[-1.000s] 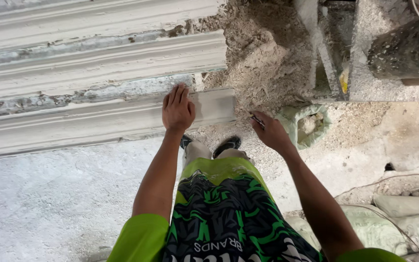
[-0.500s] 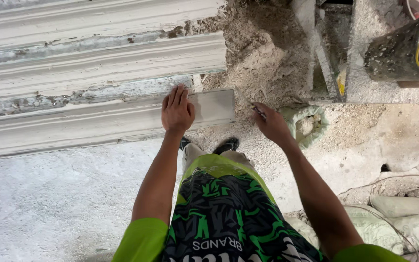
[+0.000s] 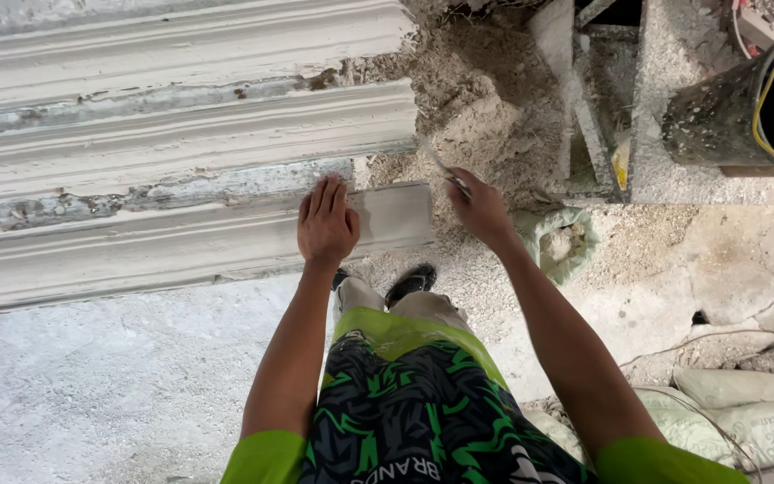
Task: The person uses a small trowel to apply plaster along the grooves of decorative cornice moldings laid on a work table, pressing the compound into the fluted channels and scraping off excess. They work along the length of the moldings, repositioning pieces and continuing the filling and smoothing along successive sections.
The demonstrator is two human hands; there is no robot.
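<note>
On a dusty concrete floor (image 3: 91,394) lie long white plaster mouldings (image 3: 181,242). Your left hand (image 3: 326,224) presses flat, fingers spread, on the nearest moulding's end. Your right hand (image 3: 481,211) pinches a thin blade (image 3: 436,159) touching the next moulding's end.

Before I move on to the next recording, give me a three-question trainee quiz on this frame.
1. True or false: the left hand lies flat on the nearest moulding strip.
2. What does the right hand hold? A) a thin blade-like tool B) a hammer C) a paint roller
3. Fill in: to the right of the right hand lies an open pale green ____.

Key
1. True; the fingers are spread on its top near the right end.
2. A; its tip points towards the end of the next strip.
3. Sack, holding pale rubble.
</note>
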